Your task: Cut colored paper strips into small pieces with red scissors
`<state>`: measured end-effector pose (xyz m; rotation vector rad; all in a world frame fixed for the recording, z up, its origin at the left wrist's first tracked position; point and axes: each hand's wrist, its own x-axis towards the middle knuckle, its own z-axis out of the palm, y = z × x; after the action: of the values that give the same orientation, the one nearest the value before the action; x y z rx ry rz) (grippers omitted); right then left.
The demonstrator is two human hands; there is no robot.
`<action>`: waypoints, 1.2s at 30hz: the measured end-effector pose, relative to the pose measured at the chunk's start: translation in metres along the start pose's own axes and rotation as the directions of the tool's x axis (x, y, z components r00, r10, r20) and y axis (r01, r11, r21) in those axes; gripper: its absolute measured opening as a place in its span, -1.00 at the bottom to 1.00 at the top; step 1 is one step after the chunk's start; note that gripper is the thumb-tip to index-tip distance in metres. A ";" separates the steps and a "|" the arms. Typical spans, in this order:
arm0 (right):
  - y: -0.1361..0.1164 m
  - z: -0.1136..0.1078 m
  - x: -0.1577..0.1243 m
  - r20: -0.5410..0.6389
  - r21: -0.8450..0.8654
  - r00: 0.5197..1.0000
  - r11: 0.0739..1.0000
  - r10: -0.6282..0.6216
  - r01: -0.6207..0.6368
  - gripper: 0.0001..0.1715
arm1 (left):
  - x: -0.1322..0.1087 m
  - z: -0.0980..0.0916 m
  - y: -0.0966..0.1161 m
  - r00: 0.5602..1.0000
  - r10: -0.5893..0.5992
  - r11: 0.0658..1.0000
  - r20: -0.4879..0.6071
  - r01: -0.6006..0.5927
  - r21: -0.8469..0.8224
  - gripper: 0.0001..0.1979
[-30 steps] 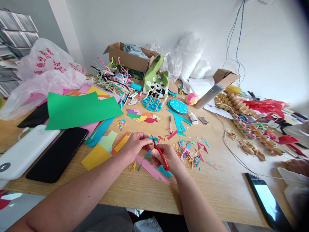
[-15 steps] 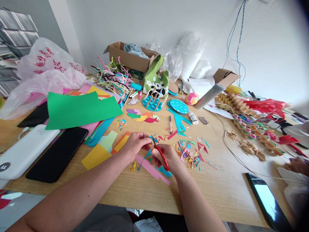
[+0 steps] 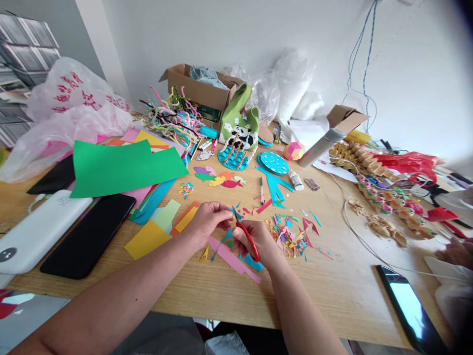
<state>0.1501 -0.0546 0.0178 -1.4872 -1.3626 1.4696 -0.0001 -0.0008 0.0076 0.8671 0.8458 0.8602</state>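
Note:
My right hand (image 3: 258, 241) is closed round the red handles of small scissors (image 3: 246, 231), blades pointing up and left. My left hand (image 3: 207, 222) pinches a small teal paper piece (image 3: 231, 214) against the blades; its fingers are pressed together. Both hands hover just above the wooden table (image 3: 332, 291). Under them lie a pink paper strip (image 3: 231, 259) and teal offcuts (image 3: 251, 262). A heap of coloured paper scraps (image 3: 291, 236) lies just right of my right hand.
Green paper (image 3: 121, 167) tops a stack of coloured sheets at the left, beside a black tablet (image 3: 88, 236) and a white device (image 3: 37, 231). Paper fish (image 3: 218, 177), a panda craft (image 3: 238, 135), boxes and bags fill the back. A phone (image 3: 410, 305) and another person's hand (image 3: 456, 251) are at right.
Almost nothing differs; my hands and the scissors stay in the same spot. The other person's hand at the right edge has shifted slightly.

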 end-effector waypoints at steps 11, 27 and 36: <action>-0.001 -0.001 -0.001 0.017 0.017 1.000 1.000 0.008 -0.008 -0.44 | 0.000 -0.001 0.000 1.000 -0.010 0.999 -0.003 0.011 0.038 -0.86; -0.001 0.001 -0.001 0.023 -0.022 1.000 1.000 0.021 -0.021 -0.39 | 0.000 -0.003 0.003 0.998 -0.055 0.998 0.028 0.055 0.016 -0.85; 0.000 0.000 0.000 0.035 0.002 0.999 1.000 0.005 -0.005 -0.41 | 0.000 -0.002 0.004 0.997 -0.072 0.997 0.025 0.072 0.018 -0.87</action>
<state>0.1504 -0.0546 0.0178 -1.4712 -1.3788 1.5062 -0.0030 0.0015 0.0103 0.8557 0.8576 0.7782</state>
